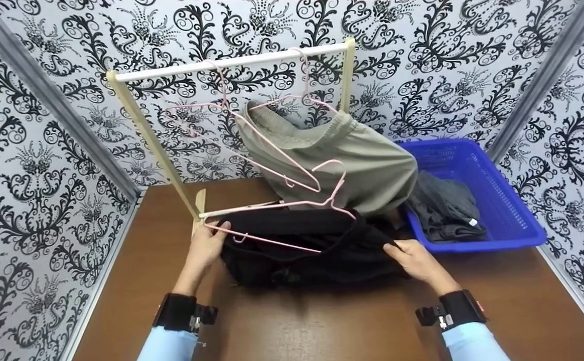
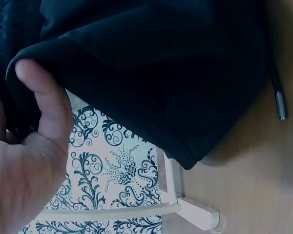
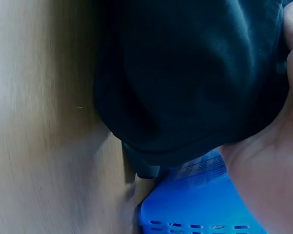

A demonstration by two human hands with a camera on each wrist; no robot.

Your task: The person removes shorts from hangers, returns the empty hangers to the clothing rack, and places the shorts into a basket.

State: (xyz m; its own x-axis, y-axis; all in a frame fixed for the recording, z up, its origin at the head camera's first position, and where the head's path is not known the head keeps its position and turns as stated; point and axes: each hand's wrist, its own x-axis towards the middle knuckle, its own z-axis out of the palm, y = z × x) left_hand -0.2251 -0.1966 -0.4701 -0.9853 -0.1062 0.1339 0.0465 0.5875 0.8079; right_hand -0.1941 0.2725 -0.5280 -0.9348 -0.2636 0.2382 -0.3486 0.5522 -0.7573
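Black shorts [image 1: 312, 268] with a drawstring are held above the table, their waist opening facing up. A pink hanger [image 1: 332, 200] lies across that opening, partly inside the waistband, its hook pointing up. My left hand [image 1: 209, 243] pinches the waistband at its left end, beside the hanger's tip; in the left wrist view the thumb [image 2: 46, 97] presses on the folded cloth. At the other side my right hand [image 1: 415, 258] grips the black fabric between thumb and fingers. The drawstring's metal tip [image 2: 281, 105] dangles in the left wrist view. Cloth hides some fingers of both hands.
Behind stands a wooden rack with a white rail [image 1: 252, 60]. From it hang a bare pink hanger [image 1: 272, 143] and olive-grey elastic-waist bottoms [image 1: 342, 160] on another hanger. To the right, a blue basket [image 1: 513, 200] holds dark grey clothing [image 1: 447, 205]. Patterned walls enclose the brown table [image 1: 292, 331].
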